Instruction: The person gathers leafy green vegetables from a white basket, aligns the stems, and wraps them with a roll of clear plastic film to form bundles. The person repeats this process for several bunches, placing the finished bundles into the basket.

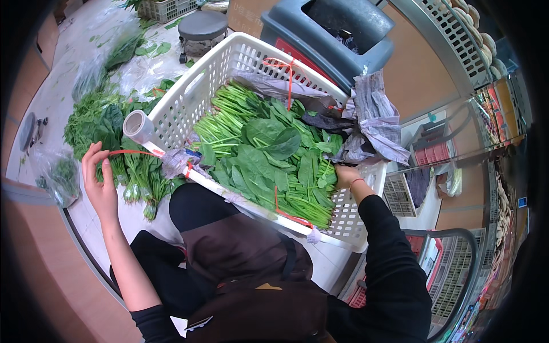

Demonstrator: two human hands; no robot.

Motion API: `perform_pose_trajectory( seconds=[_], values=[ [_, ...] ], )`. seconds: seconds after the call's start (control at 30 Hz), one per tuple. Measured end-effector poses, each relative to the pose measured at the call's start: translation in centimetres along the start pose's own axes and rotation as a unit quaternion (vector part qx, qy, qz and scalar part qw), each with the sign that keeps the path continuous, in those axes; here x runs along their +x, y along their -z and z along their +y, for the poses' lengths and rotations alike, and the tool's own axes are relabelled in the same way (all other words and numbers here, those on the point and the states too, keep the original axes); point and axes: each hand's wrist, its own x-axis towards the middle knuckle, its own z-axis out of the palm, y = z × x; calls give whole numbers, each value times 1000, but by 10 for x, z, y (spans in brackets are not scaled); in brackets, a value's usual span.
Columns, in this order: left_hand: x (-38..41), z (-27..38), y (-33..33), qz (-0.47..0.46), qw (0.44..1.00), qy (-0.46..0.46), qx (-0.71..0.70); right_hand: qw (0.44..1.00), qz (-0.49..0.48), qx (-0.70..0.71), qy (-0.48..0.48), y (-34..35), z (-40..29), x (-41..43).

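Note:
Before me a white plastic basket (193, 92) holds a heap of leafy greens (261, 171) that look like spinach, with stems bundled side by side. My right hand (346, 176) reaches inside the basket's right end and touches the greens; its fingers are hidden under the leaves and stems. Outside the left rim, my left hand (99, 173) is raised with its fingers partly spread. A red ribbon (133, 151) tied to the rim runs to its fingertips; whether they pinch it is unclear. A roll of clear tape (138, 126) sits on the rim's left corner.
Greens in bunches (143, 171) lie on the floor at left, beside a plastic bag of greens (58, 178). A grey bin (279, 25) and a wheeled stool (202, 25) stand beyond the basket. Crumpled paper (377, 115) hangs over its far right corner. Display shelving runs along the right.

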Motion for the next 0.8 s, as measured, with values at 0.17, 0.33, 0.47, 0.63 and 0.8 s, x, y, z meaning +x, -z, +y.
perform_pose_trajectory(
  seconds=[0.17,0.33,0.47,0.63,0.8],
  values=[
    [-3,2,-1,-4,1000,5,0,999,25,6,-19,-18,7,10],
    [-3,-5,1,-19,1000,-9,22,997,71,36,20,-17,11,9],
    [-2,-7,1,-18,1000,3,13,996,88,22,18,-24,14,17],
    [0,-7,5,-11,999,9,36,993,99,49,43,-27,15,15],
    [15,38,6,2,996,-76,49,995,66,50,53,-6,10,13]
  ],
)
